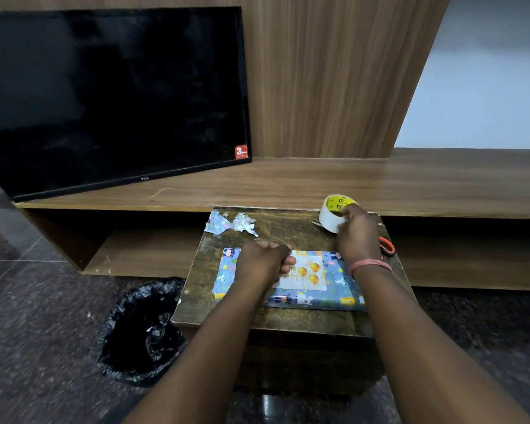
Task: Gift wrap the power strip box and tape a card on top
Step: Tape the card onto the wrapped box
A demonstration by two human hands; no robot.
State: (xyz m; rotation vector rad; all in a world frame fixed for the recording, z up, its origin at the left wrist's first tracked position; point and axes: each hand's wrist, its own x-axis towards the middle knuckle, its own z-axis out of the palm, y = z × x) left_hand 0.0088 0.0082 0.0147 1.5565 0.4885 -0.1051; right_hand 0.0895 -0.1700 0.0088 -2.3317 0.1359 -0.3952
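The box wrapped in blue cartoon-print paper (337, 289) lies flat on a small dark wooden table (288, 231). A white card with orange balloons (309, 272) lies on top of it. My left hand (262, 263) rests on the left part of the box, fingers curled at the card's left edge; whether they pinch anything is hidden. My right hand (357, 232) grips a roll of clear tape with a yellow core (334, 214), held upright over the table's far right corner.
Two crumpled scraps of wrapping paper (230, 224) lie at the table's far left. Scissors with red handles (387, 244) lie behind my right wrist. A black bin bag (141, 332) stands on the floor at the left. A dark TV (110, 96) leans on the wooden shelf behind.
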